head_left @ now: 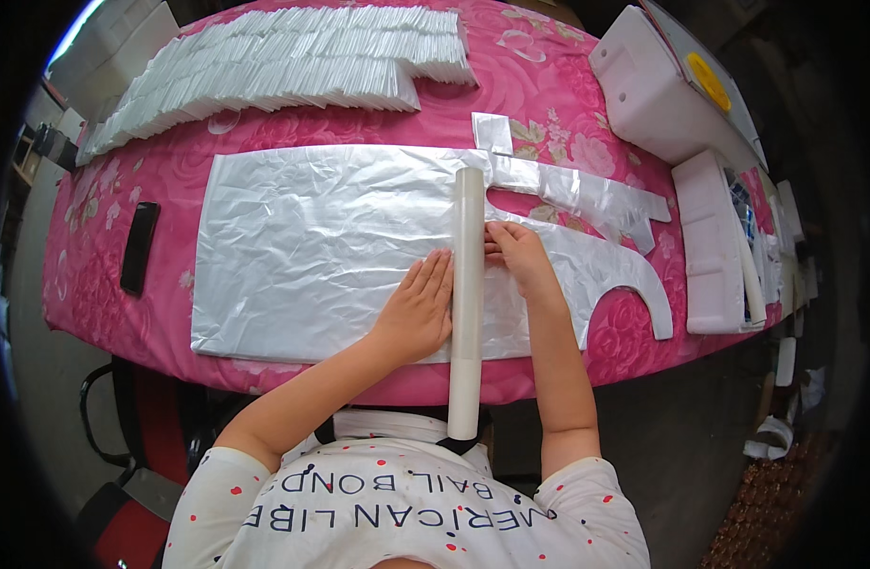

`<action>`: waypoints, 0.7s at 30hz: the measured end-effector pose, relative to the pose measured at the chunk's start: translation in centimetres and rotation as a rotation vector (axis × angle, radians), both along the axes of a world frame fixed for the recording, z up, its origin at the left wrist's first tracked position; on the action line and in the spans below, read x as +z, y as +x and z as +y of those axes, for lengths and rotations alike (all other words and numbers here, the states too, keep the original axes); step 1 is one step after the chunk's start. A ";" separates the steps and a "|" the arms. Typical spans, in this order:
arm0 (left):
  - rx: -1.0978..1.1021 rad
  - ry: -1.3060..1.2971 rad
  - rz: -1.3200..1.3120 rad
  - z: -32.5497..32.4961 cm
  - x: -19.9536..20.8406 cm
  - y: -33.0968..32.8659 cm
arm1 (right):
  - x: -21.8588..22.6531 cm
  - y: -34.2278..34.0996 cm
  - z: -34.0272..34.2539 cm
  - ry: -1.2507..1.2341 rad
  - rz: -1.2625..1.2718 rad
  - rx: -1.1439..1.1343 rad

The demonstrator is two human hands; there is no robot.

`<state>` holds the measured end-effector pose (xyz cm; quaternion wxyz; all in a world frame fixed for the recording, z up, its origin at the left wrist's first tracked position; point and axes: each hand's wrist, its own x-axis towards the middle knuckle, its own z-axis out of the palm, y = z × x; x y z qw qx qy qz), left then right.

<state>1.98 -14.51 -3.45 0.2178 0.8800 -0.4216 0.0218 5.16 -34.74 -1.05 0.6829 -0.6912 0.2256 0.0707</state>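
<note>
A thin silvery-white plastic sheet [293,247] lies spread on the table, wrinkled, with curved cut-outs at its right end like an apron's. Across it, running from its far edge to past the near table edge, rests a long pale tube [467,284]. My left hand [419,308] lies flat on the sheet against the tube's left side, fingers stretched out. On the tube's right side, my right hand [516,254] has its fingers bent together close to the tube and the sheet. What sits between those fingertips is too small to make out.
Dense rows of folded white plastic pieces [264,59] fill the far left of the pink flowered table [558,85]. A black phone-like object [139,248] lies at left. White foam boxes [648,85] line the right side, and a red-and-black chair [150,417] stands near left.
</note>
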 end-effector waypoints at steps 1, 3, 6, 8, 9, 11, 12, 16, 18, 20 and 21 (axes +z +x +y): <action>0.000 0.001 -0.003 0.1 0.1 0.0 | 0.3 0.3 0.5 0.088 0.018 0.029; 0.003 0.005 -0.010 0.3 0.2 0.0 | 0.8 1.8 1.0 0.161 0.011 0.019; -0.001 0.018 0.027 0.1 0.2 0.0 | 0.6 4.1 0.9 0.307 -0.046 -0.066; -0.005 0.013 0.022 0.0 0.1 0.1 | -0.8 5.9 0.5 0.446 -0.104 -0.181; -0.011 0.010 0.020 -0.2 0.1 0.1 | -1.8 6.7 0.0 0.527 -0.137 -0.262; -0.014 0.002 0.028 0.0 0.1 0.0 | -2.2 7.9 0.1 0.683 -0.220 -0.388; -0.017 -0.002 0.033 0.0 0.1 0.1 | -2.3 8.4 -0.1 0.752 -0.277 -0.441; 0.003 0.005 -0.004 0.2 0.0 0.1 | -2.0 9.7 -3.6 0.979 -0.505 -0.583; 0.001 0.000 0.002 0.1 0.3 0.0 | -1.5 9.5 -8.2 0.975 -0.645 -0.445; -0.014 -0.009 0.028 -0.1 0.4 0.0 | -0.4 8.9 -13.5 0.926 -0.786 -0.324; -0.017 -0.013 0.043 -0.1 0.4 0.0 | 0.7 8.7 -14.6 0.927 -0.853 -0.362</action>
